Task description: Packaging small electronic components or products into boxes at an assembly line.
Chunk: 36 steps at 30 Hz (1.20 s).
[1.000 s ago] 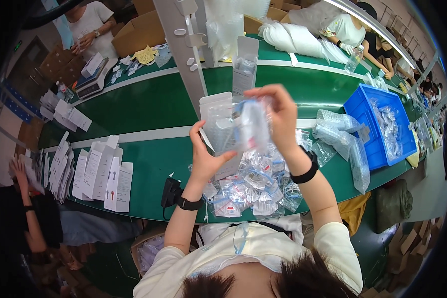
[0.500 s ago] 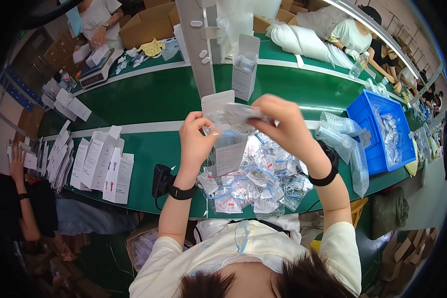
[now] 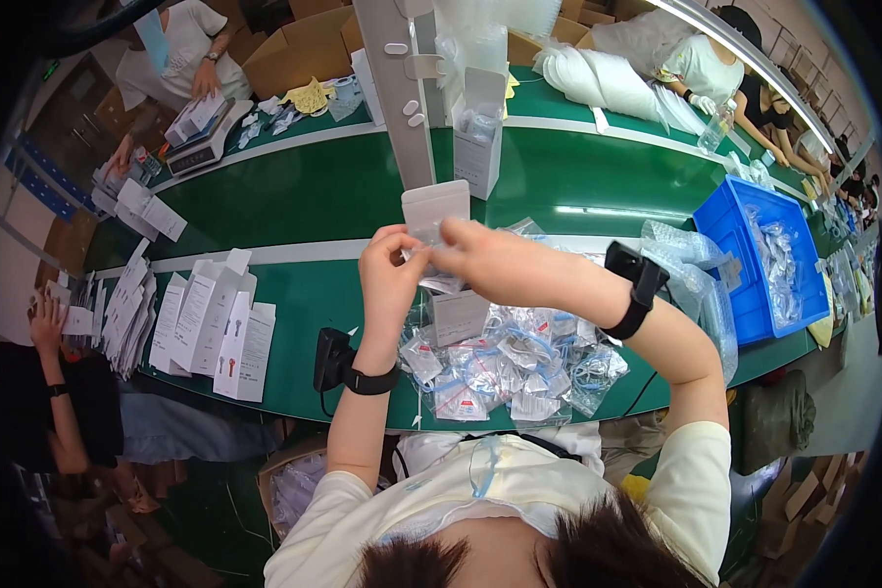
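Observation:
In front of me a small white carton stands among the pile, its long flap raised at the back. At its mouth my left hand is closed, thumb and fingertips pinching the edge of a clear plastic bag. Across the carton's top reaches my right hand, smeared by motion, its fingertips hidden next to the left thumb. Most of the bag is behind my hands. Around the carton's base lies a heap of clear bags with blue cables and white printed papers.
White cartons stand in a row at left, near another person's hand. A filled carton is open beyond the metal post. At right, bubble wrap lies beside a blue bin of bagged items.
My right hand has swung left and lower over the carton, its forearm now more level. The bag it held up above the carton is now mostly out of sight beneath my hands.

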{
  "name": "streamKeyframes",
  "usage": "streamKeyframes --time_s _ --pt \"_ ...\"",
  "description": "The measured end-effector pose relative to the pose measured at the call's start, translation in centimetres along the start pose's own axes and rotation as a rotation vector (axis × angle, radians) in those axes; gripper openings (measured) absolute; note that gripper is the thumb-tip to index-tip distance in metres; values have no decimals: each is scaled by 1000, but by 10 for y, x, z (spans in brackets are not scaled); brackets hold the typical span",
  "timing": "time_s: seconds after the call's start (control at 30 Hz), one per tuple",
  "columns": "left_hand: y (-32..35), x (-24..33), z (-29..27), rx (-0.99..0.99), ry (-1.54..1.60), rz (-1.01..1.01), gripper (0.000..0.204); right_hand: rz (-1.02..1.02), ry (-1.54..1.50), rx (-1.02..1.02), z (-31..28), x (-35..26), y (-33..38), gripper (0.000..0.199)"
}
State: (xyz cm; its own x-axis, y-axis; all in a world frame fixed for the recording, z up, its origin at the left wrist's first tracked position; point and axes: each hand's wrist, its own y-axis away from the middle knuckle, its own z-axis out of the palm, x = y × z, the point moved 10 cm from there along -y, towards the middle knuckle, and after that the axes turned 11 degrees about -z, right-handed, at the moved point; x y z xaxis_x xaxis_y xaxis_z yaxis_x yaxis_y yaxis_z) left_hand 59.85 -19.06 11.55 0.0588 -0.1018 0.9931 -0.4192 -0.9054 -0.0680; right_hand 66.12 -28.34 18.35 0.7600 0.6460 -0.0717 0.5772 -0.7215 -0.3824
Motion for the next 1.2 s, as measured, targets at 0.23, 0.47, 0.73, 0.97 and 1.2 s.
streamKeyframes --time_s 0.23,0.47,0.73,0.97,1.2 --pt "5 0 -11 97 28 69 9 10 -86 12 8 -14 5 28" --pt "12 -5 -13 57 67 56 10 -146 86 -22 15 -31 8 48" --pt "26 35 -47 -20 59 341 42 457 -836 769 43 43 68 98" --pt "0 -7 -297 526 -1541 -127 95 528 -905 1006 -30 95 132 87" --pt "-5 -64 -333 402 -1540 -240 95 786 -403 1138 -38 242 167 74"
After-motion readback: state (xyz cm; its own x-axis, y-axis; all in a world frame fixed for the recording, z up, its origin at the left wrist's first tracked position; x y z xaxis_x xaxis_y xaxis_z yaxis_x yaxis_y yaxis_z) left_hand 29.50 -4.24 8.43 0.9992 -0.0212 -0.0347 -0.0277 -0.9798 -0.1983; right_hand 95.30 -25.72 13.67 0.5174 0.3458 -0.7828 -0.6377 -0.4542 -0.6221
